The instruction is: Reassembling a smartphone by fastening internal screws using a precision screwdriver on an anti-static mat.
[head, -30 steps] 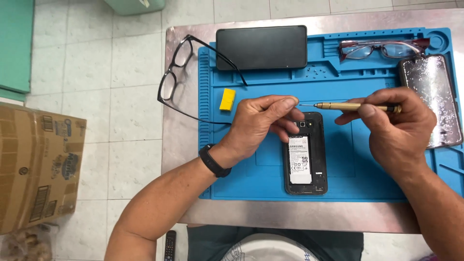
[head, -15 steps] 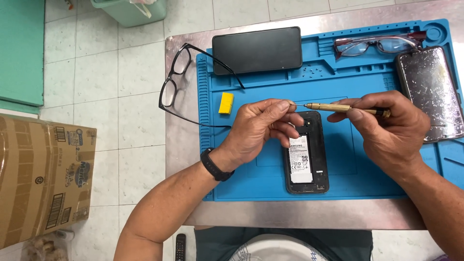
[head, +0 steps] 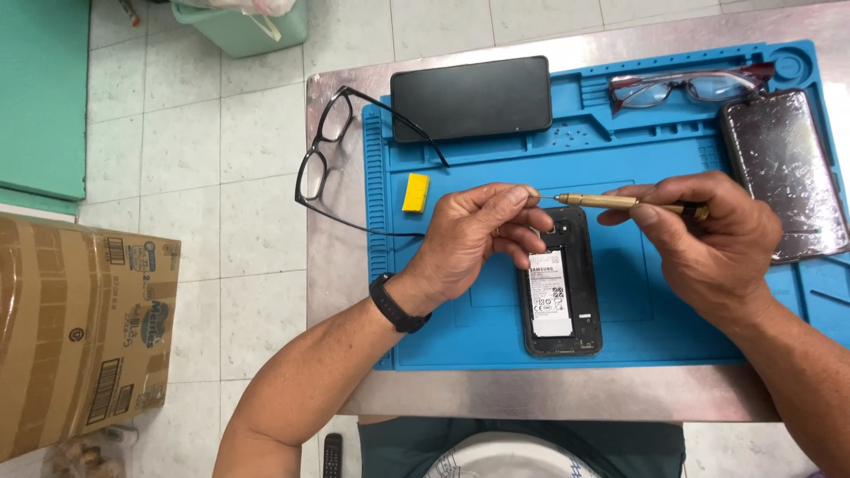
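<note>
While the right hand [head: 708,239] grips it, the screwdriver [head: 620,203] lies level, tip leftward.

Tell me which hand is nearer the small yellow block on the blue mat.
Left. The left hand lies just right of the small yellow block; the right hand is far across the mat.

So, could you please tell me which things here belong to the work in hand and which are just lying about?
In use:
- left hand, fingertips at the tool's tip
- right hand, holding the brass screwdriver
- opened phone
- blue mat

Lying about:
- black glasses
- red glasses
- dark phone
- cracked phone
- yellow block
- cardboard box
</note>
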